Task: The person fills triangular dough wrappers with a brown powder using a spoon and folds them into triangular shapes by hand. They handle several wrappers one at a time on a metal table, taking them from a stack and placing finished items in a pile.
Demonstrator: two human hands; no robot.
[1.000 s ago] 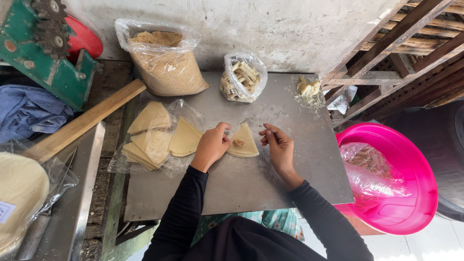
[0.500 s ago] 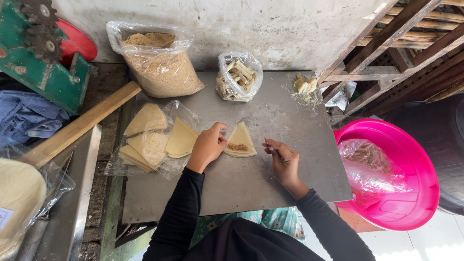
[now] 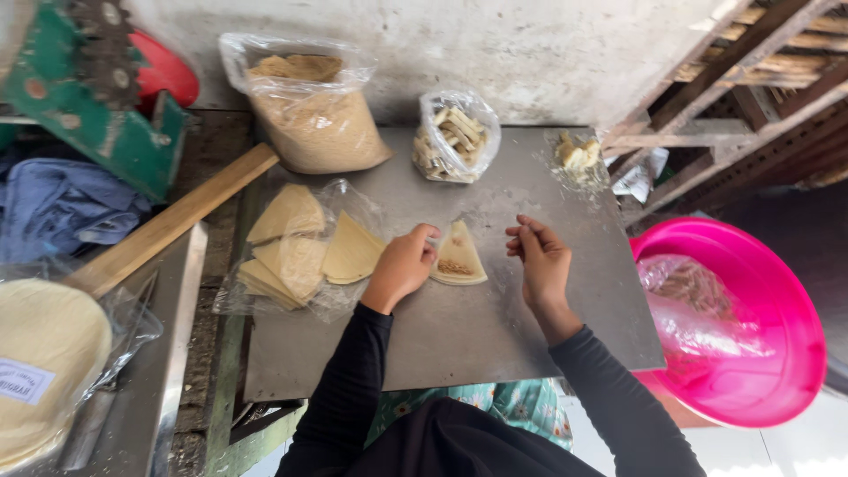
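Wrapper stack (image 3: 296, 256) just L of wedge (image 3: 458, 256), crumb bag (image 3: 314, 119) behind.

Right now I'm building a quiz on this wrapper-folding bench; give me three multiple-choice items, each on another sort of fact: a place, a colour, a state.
1. Where is the triangular wrapper with filling lying?
A. In the basin
B. On the grey metal sheet, between the hands
C. On the wooden plank

2. What colour is the basin on the person's right?
A. Pink
B. Blue
C. Green

3. How does the left hand stand to that wrapper?
A. Far from it
B. Its fingers touch the wrapper's left edge
C. It lifts the wrapper into the air

Key: 1 B, it lies flat on the sheet; 2 A, the rim is bright pink; 3 B, the fingers meet the edge while the right hand hovers beside it.
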